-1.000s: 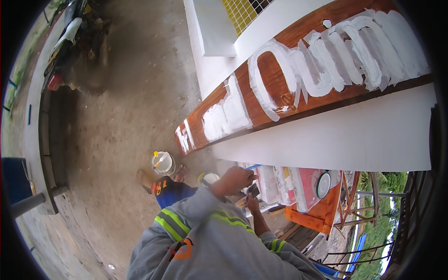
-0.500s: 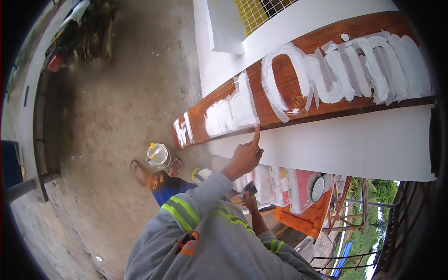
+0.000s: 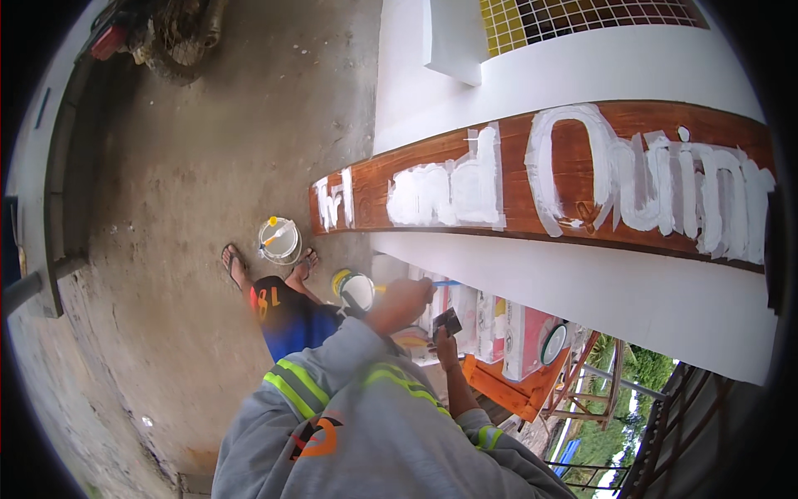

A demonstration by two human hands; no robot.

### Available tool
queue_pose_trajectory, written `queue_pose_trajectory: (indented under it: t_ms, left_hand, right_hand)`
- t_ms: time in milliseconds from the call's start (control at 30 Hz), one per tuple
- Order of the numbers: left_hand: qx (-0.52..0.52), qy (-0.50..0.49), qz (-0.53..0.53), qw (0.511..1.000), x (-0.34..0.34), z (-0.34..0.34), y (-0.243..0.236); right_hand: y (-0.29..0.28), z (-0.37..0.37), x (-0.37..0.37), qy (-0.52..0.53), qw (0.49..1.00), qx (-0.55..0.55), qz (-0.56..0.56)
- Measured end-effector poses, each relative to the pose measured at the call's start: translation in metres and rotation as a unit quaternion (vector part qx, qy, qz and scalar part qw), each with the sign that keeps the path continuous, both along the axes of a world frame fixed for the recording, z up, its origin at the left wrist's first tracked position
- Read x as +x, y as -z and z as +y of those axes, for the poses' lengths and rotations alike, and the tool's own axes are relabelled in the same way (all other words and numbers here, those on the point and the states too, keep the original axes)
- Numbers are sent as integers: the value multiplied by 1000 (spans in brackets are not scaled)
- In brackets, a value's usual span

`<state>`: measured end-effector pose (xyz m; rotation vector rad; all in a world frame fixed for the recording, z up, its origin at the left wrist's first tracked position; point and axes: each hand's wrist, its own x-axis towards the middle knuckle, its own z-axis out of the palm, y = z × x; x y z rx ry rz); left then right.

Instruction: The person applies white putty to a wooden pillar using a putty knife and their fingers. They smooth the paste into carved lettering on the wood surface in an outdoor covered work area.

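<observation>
My left hand [image 3: 397,306] is blurred, fingers bent, near a thin blue stick [image 3: 450,284]; I cannot make out what, if anything, it holds. My right hand [image 3: 442,343], lower and to the right, grips a small dark rectangular object [image 3: 447,319]. Above both runs a long brown wooden sign board [image 3: 519,179] with rough white painted lettering. Below the board stand stacked pink-and-white sacks [image 3: 522,341] with a round green-rimmed lid on top. A bucket [image 3: 359,292] sits just left of my left hand, partly behind it.
A white bucket [image 3: 280,249] with a brush across it stands by my sandalled feet on the concrete floor [image 3: 166,208]. A motorcycle [image 3: 179,46] is at upper left, a concrete ledge [image 3: 46,241] at left, a white wall [image 3: 565,71] behind the board, orange wooden furniture [image 3: 511,395] at lower right.
Half a second ago my left index finger pointed up at the board's lower edge; the hand has since dropped and its fingers have curled. The view has shifted, with the sign appearing flatter.
</observation>
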<state>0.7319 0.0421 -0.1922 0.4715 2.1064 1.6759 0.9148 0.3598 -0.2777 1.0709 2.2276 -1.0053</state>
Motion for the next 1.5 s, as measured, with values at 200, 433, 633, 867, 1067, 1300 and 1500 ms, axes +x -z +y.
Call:
queue_pose_trajectory:
  t_ms: [200,433,633,867,1067,1300,1500]
  left_hand:
    - [-14,17,-3,1000,19,-37,12]
    - [14,56,-55,997,31,-119,-5]
    - [-41,-10,-56,998,41,-183,-5]
    - [-8,-155,10,988,53,-259,-14]
    - [-11,-199,-87,976,61,-274,-4]
    - [225,-236,-97,940,7,-338,-37]
    - [287,-442,386,757,-36,-482,-265]
  right_hand:
    - [-20,-71,-41,-64,997,-47,-3]
    - [-8,-145,-47,-85,995,-43,-22]
    - [-25,-227,-75,-147,987,-24,-68]
    - [-12,-265,-71,-147,986,-25,-74]
    - [20,-262,-57,-279,959,59,5]
    - [7,-286,-61,-317,937,139,43]
    - [7,-288,-25,-409,891,190,55]
